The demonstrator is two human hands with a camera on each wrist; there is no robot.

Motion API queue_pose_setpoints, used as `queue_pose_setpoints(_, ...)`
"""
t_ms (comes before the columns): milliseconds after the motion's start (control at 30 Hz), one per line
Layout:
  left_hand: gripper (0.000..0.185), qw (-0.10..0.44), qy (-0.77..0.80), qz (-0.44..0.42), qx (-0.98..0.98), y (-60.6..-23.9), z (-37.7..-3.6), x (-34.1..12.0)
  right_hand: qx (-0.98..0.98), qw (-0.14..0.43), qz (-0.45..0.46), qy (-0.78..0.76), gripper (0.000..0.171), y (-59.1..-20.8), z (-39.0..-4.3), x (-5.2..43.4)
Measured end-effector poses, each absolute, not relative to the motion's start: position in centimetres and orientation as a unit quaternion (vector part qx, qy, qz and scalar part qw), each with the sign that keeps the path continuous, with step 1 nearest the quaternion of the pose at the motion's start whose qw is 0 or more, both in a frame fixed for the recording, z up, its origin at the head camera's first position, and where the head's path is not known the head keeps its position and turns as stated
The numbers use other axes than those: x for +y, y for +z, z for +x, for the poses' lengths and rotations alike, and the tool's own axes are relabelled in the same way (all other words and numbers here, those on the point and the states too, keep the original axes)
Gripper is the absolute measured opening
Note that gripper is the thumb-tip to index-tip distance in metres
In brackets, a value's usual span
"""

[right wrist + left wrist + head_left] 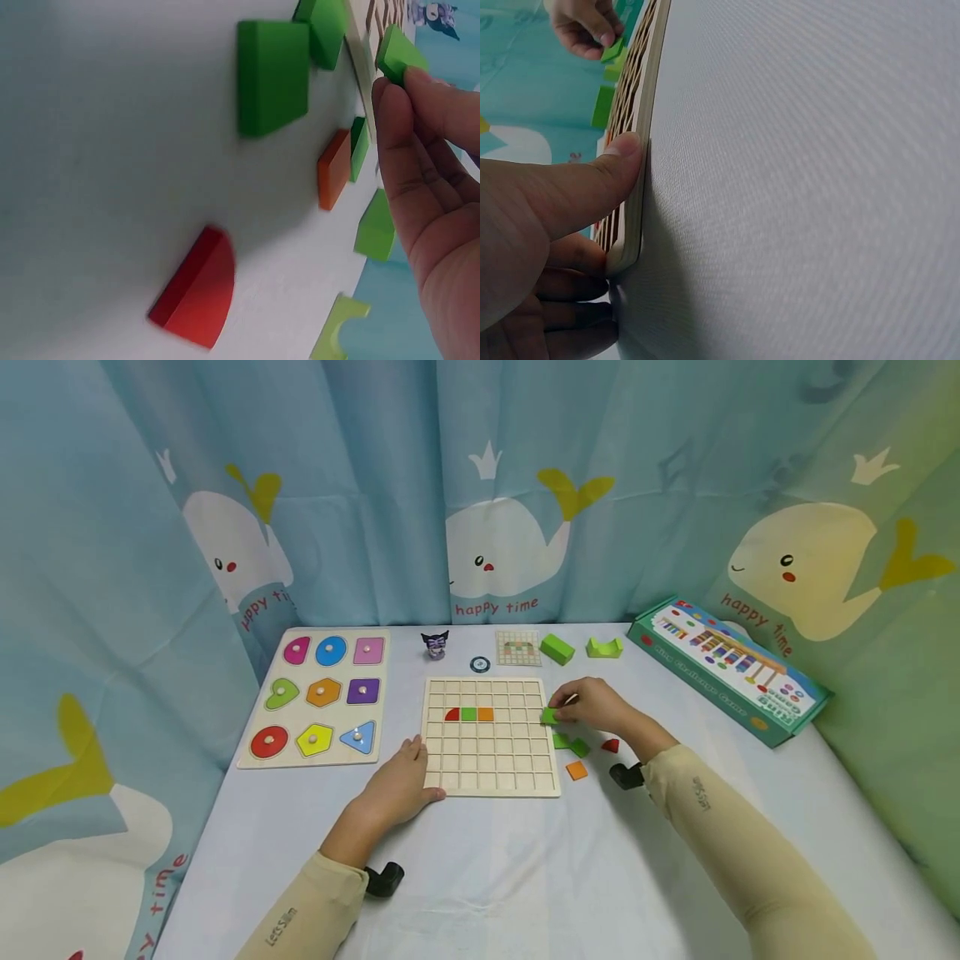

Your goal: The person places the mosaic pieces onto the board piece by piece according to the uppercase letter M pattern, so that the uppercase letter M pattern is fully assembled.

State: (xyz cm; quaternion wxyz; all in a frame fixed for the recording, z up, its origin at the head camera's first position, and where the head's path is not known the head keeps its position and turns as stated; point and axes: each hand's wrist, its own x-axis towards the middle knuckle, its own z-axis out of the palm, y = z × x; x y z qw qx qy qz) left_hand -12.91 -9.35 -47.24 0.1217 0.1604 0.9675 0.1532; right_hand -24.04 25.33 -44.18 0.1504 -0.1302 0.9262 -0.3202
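We count: two hands, left hand [401, 789], right hand [596, 706]. One grid board [491, 768], three tiles set in it [468, 714]. One shape puzzle board [258, 752], nine pegged shapes. Loose flat tiles beside grid: four, plus one green tile [550, 716] pinched. Two green blocks [557, 648] at back. One box [727, 681].

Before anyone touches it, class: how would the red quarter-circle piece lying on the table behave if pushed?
The red quarter-circle piece looks like rigid painted wood, so it probably stays stiff. It lies flat on the table, so it should slide rather than roll. Being small, it is likely light.
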Motion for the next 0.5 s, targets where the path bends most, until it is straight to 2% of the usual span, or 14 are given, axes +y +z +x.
queue_pose_setpoints(500, 0.086, 0.12, 0.15, 0.162, 0.968, -47.5, -13.0, -9.3, 0.925, 0.15, -0.143, -0.319, 0.01, -44.4, -24.9, 22.9)
